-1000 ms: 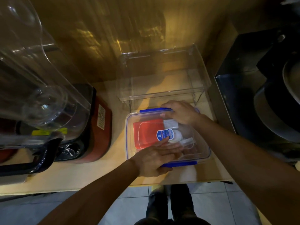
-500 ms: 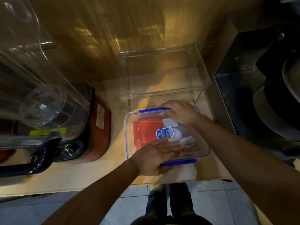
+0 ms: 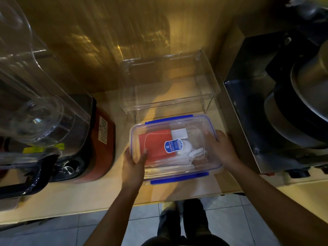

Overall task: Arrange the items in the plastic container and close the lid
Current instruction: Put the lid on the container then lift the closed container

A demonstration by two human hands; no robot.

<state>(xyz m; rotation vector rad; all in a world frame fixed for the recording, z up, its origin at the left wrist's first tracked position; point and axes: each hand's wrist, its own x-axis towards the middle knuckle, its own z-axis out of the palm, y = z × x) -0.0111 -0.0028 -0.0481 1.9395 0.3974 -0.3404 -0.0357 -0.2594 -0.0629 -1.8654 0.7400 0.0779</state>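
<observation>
Gripping one lidded plastic container, two hands: left, right.

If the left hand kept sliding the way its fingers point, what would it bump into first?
The left hand points up and rightward across the lid. Sliding on, it would probably reach the blue sticker first, though the exact line is hard to judge.
</observation>
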